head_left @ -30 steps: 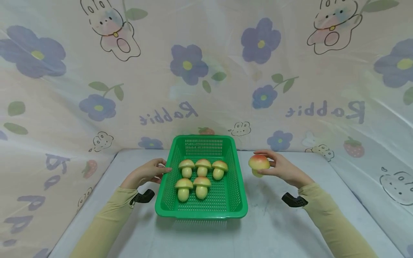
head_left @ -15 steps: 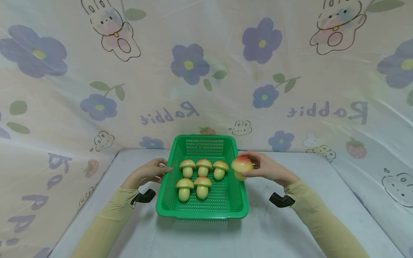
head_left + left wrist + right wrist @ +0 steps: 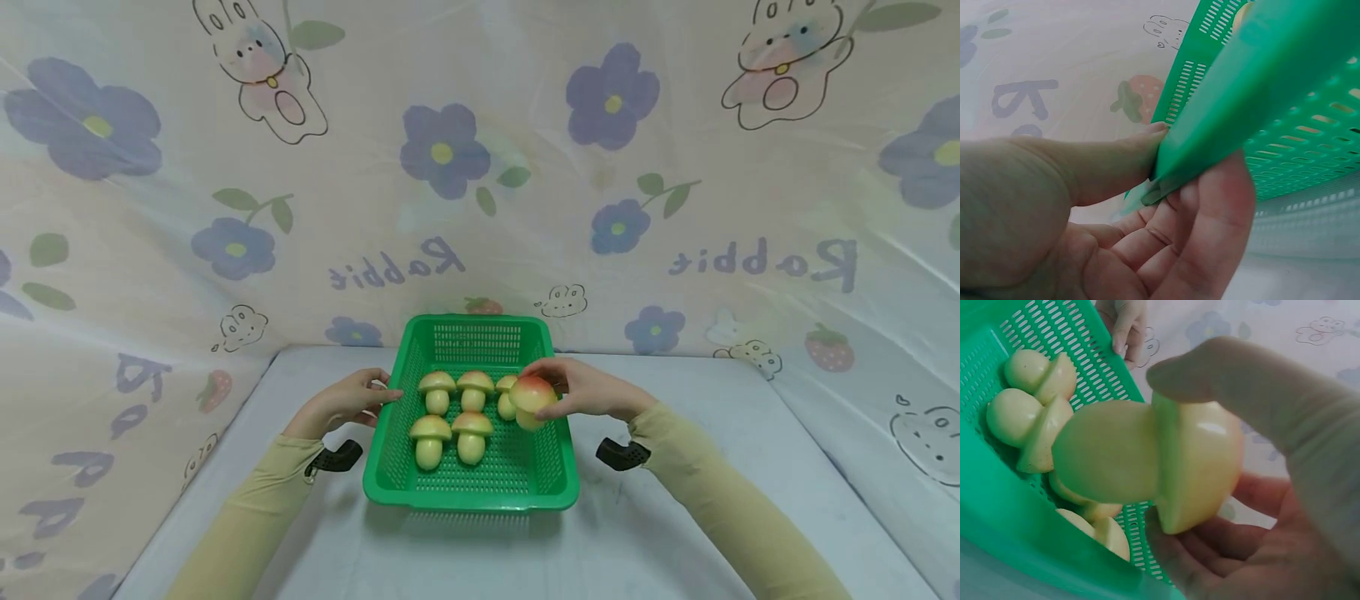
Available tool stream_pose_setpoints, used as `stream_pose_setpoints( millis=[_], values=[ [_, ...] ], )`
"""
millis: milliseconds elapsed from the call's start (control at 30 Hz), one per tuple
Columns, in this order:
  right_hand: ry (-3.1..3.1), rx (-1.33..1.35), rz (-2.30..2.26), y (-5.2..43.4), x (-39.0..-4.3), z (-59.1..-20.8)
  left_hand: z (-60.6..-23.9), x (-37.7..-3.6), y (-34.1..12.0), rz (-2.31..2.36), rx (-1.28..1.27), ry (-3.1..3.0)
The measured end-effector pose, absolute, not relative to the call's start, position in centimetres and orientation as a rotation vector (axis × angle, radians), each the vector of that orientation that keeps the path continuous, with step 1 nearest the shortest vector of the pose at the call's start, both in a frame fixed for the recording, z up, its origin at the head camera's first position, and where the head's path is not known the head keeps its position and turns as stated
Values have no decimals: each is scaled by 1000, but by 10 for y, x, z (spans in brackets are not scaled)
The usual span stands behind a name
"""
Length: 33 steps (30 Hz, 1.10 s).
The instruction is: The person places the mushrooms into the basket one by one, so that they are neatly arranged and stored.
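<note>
Now my right hand (image 3: 592, 389) grips a toy mushroom (image 3: 532, 398) by its reddish cap, thumb on top and fingers curled beneath, holding it just above the right inner side of the green basket (image 3: 470, 492). Five more mushrooms (image 3: 450, 414) stand upright on the basket floor, three in the back row, two in front; mine hangs close beside the rightmost back one. My left hand (image 3: 347, 401) pinches the basket's left rim, thumb above, fingers under. Everything sits on the pale table (image 3: 675, 533).
</note>
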State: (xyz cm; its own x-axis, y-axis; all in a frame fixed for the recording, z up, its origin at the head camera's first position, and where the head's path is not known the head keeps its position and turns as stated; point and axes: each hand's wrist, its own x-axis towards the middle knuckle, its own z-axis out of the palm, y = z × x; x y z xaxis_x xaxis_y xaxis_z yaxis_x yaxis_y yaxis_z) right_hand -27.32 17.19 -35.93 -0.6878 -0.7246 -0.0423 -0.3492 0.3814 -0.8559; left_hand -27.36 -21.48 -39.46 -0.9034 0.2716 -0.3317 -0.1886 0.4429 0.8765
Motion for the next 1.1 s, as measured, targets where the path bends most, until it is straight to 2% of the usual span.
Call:
stream_pose_setpoints(
  millis=[667, 1100],
  values=[
    [2325, -1019, -898, 137, -291, -362, -393, -274, -215, 1462, 74, 2253],
    [2362, -972, -728, 127, -299, -367, -394, -275, -215, 1474, 60, 2244]
  ],
)
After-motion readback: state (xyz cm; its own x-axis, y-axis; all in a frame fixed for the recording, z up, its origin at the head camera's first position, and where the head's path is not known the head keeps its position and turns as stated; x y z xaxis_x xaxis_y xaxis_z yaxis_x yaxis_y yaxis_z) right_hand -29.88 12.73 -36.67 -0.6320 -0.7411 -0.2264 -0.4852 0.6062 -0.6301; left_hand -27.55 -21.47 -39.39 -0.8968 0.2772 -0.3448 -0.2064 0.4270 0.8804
